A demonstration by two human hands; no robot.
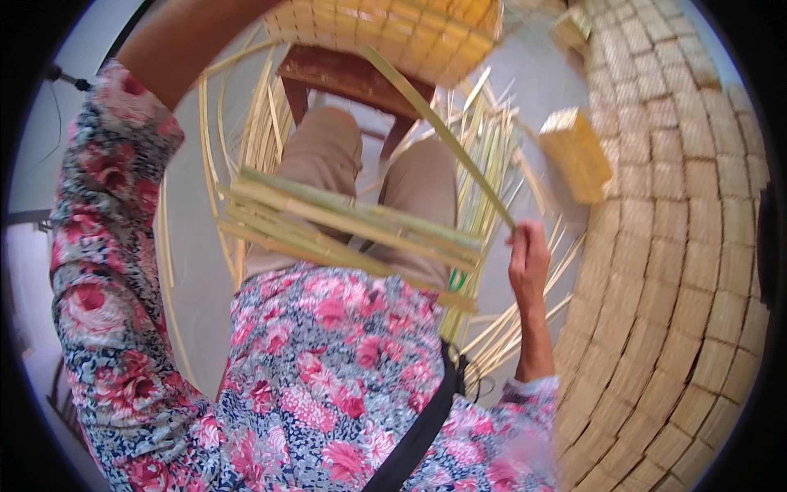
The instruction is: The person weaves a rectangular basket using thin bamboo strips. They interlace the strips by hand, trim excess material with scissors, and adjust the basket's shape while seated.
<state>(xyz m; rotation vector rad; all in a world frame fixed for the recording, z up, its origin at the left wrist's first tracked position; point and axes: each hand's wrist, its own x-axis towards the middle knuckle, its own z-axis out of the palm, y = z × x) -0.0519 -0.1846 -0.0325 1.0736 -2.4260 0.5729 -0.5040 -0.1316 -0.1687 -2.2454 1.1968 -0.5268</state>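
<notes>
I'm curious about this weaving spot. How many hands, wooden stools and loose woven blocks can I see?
Hands: 1, the right hand, gripping a long bamboo strip
Wooden stools: 1
Loose woven blocks: 1
Total: 3

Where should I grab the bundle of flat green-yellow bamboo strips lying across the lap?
Probably grip the bundle of flat green-yellow bamboo strips near its middle, coming down from above. It lies crosswise on both thighs, ends overhanging, so a central hold should balance it. The right hand already pinches a separate long bamboo strip.
</notes>
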